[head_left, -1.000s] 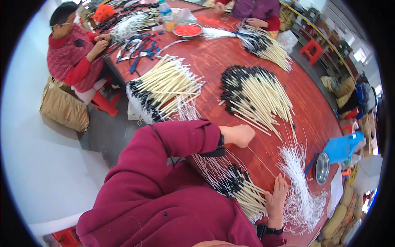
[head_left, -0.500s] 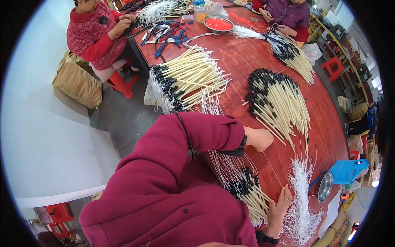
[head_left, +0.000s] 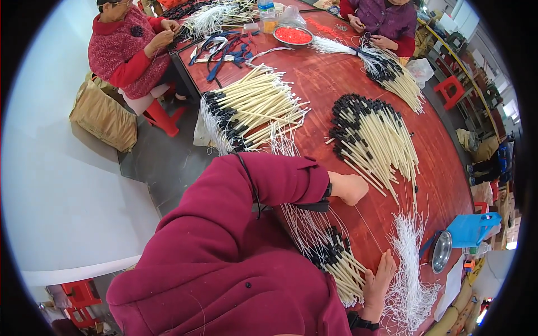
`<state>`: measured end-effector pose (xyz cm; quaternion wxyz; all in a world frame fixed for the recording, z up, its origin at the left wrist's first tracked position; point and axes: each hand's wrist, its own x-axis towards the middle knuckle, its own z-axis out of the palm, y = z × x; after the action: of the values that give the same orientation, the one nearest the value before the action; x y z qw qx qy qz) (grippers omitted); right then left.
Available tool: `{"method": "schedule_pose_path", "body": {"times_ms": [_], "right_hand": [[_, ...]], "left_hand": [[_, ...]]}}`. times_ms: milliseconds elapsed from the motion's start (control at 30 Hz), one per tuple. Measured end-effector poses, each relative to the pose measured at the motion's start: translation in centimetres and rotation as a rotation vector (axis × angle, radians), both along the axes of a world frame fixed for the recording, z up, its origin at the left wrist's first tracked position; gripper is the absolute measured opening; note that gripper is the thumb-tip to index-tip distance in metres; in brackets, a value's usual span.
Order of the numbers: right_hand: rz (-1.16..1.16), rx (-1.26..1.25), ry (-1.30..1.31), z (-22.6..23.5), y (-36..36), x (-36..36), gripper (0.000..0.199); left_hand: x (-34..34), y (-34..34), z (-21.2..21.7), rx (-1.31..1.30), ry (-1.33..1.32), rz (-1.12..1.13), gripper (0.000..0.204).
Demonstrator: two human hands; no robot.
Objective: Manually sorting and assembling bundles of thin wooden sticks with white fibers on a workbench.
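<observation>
My left hand [head_left: 353, 190] is closed just above the red table, its fingers mostly hidden beneath it. A thin white string [head_left: 368, 227] runs taut from it toward the fingertips of my right hand [head_left: 379, 284]. That hand lies with fingers stretched out and thumb apart; whether the string passes under the fingers I cannot make out. Beside it on the left is a small bundle of pale sticks with black ends [head_left: 344, 267], white strings trailing from them. A loose heap of white strings [head_left: 408, 263] lies to its right. Beyond my left hand is a larger fan of black-ended pale sticks [head_left: 381, 140].
Another stick pile [head_left: 258, 106] lies at the left edge of the red table [head_left: 314, 75]. Farther off are a bowl of red pieces [head_left: 293, 36] and dark fabric strips [head_left: 224, 53]. A metal bowl [head_left: 441, 252] and blue container [head_left: 473, 229] stand right. Two people work across.
The view has shifted slightly, so the table's things sit a little more to the left. Both my hands keep nearly the same place, the string still stretched between them.
</observation>
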<state>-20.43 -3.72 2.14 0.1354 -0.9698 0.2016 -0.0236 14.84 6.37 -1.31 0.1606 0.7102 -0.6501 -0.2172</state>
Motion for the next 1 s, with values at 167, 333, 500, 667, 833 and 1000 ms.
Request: {"method": "schedule_pose_path", "body": {"times_ms": [167,333,500,667,833,1000], "right_hand": [[-0.005,-0.011,0.005,0.1,0.0,0.2,0.087],[0.003,-0.028,0.030,0.2,0.1,0.3,0.086],[-0.010,-0.002,0.004,0.0,0.3,0.1,0.091],[-0.007,-0.005,0.018,0.2,0.2,0.4,0.095],[-0.013,0.012,0.008,0.1,0.1,0.3,0.097],[-0.012,0.006,0.005,0.1,-0.2,0.2,0.098]], "left_hand": [[0.1,-0.3,-0.8,-0.034,-0.028,0.007,0.017],[0.1,-0.6,-0.9,-0.008,-0.024,0.015,0.017],[-0.1,-0.7,-0.5,0.070,-0.063,-0.045,0.017],[1.1,-2.0,-1.1,0.161,-0.068,-0.123,0.018],[-0.3,-0.9,1.1,0.167,-0.009,0.008,0.018],[-0.5,-0.7,1.3,0.215,0.028,0.066,0.019]]}}
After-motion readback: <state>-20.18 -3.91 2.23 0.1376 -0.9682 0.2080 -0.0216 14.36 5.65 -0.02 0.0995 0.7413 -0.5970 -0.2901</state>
